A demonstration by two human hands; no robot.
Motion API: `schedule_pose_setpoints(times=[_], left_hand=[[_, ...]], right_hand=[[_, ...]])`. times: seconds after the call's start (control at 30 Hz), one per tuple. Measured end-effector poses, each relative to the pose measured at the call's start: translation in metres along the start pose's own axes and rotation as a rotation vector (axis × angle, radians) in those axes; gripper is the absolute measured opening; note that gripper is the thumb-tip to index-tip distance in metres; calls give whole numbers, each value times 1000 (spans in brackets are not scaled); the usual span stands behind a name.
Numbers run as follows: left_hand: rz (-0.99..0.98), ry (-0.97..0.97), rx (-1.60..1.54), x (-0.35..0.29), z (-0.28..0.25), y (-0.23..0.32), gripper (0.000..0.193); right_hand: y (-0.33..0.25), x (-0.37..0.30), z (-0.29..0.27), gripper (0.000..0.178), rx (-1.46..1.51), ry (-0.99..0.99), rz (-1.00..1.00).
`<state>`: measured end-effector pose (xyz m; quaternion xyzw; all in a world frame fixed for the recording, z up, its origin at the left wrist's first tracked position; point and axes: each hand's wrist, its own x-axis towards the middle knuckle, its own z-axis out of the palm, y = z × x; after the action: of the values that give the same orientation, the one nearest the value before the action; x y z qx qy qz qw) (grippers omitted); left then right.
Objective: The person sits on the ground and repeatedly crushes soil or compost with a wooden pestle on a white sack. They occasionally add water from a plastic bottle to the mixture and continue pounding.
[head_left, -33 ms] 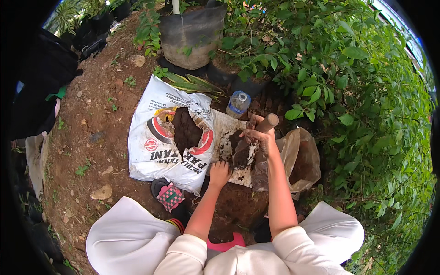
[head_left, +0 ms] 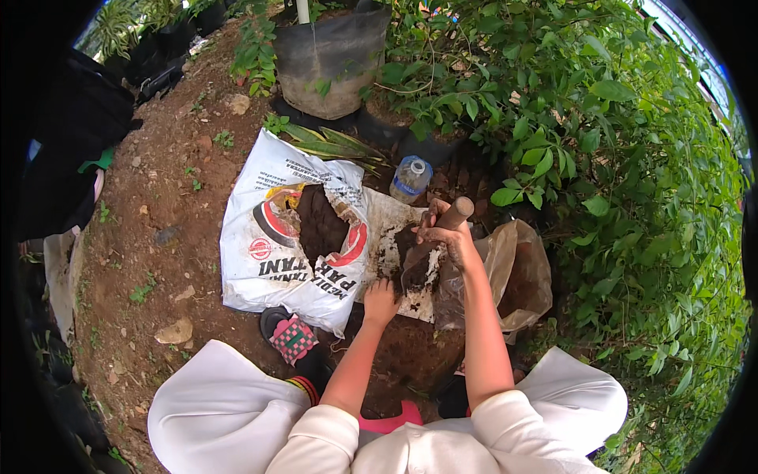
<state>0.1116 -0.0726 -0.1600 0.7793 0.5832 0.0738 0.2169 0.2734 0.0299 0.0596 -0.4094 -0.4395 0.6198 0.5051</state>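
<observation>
My right hand (head_left: 448, 237) grips the wooden handle of a small trowel (head_left: 456, 212). Its soil-caked blade (head_left: 418, 272) points down into dark soil on a flattened white sheet (head_left: 391, 229). My left hand (head_left: 380, 300) sits at the near edge of that sheet with its fingers curled against the soil; I cannot tell whether it holds anything. To the left lies an open white sack (head_left: 268, 261) with red and black print and dark soil (head_left: 316, 225) in its mouth. Just right of my right hand lies a brownish translucent plastic bag (head_left: 517, 276).
A clear plastic bottle (head_left: 410, 178) lies behind the sack. A black grow bag (head_left: 328, 59) stands at the back among leafy bushes (head_left: 600, 158) that fill the right side. Bare reddish earth (head_left: 158, 221) lies to the left. A patterned sandal (head_left: 290, 336) is by my knee.
</observation>
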Motion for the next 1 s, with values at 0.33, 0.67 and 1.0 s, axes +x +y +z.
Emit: schedule_pose_setpoints(times=[0.33, 0.67, 1.0], left_hand=[[-430, -97, -25, -8, -18, 37, 99], [-402, -57, -19, -6, 8, 27, 131], [-469, -280, 118, 13, 12, 27, 134]], right_hand=[[-7, -16, -1, 19, 153, 266, -79], [42, -11, 19, 29, -149, 821, -1], [61, 39, -4, 24, -336, 751, -123]])
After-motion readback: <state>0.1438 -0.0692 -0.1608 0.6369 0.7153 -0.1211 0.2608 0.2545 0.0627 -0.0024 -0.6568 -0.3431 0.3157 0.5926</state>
